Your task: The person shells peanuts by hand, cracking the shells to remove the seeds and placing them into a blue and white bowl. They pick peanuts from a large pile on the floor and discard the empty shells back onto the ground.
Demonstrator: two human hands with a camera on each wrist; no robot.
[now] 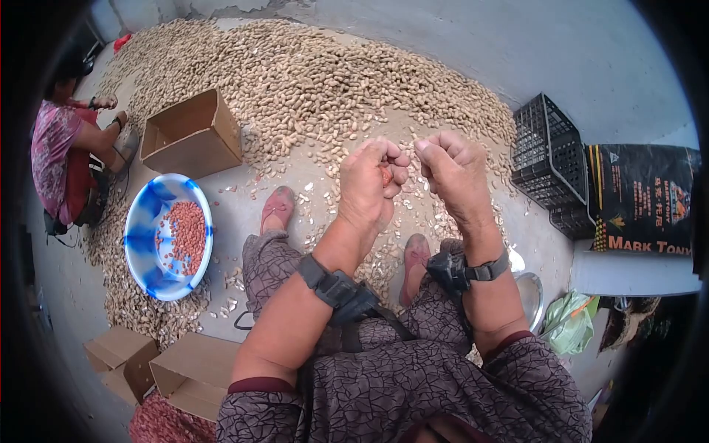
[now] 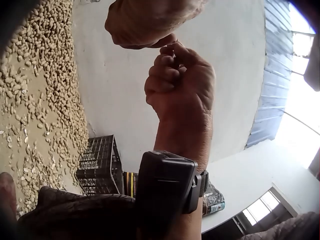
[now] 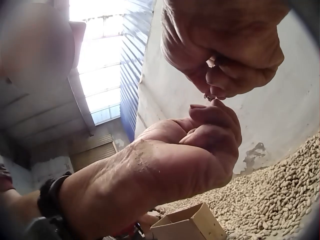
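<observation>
In the head view, both hands are raised close together over the lap, fingertips facing. My left hand curls its fingers around red-skinned peanut kernels, which show between palm and fingers. My right hand is bent in, thumb against the curled forefinger. The right wrist view shows a small peanut piece at its fingertips, right by the left hand's thumb and forefinger; its exact shape cannot be told. Seen from the left wrist, the two sets of fingertips meet, the right hand's other fingers folded into the palm.
Unshelled peanuts heap along the wall, with broken shells around the feet. At left, a blue-and-white basin holds red kernels. Beyond it are a cardboard box and a seated person. Black crates stand at right.
</observation>
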